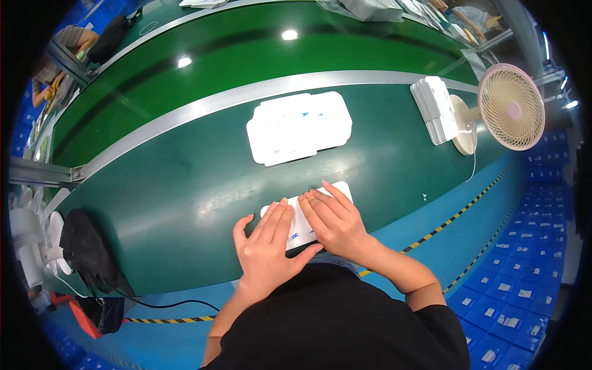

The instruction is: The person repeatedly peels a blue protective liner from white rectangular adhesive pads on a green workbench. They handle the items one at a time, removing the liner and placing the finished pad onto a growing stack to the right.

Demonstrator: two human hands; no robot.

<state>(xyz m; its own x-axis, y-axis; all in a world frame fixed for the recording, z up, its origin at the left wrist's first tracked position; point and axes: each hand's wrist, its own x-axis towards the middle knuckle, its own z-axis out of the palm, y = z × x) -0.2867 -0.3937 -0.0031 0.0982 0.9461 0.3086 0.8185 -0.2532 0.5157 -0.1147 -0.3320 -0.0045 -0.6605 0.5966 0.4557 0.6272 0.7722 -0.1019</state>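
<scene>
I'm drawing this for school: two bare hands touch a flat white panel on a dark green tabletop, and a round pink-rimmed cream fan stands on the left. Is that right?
Wrong side: in the head view, the round pink-rimmed cream fan stands on the right. The left hand and right hand touch the white panel on the green tabletop.

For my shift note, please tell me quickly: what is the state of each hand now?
Left hand: open, laid on the white flat piece.
Right hand: open, laid on the same white flat piece.
</scene>
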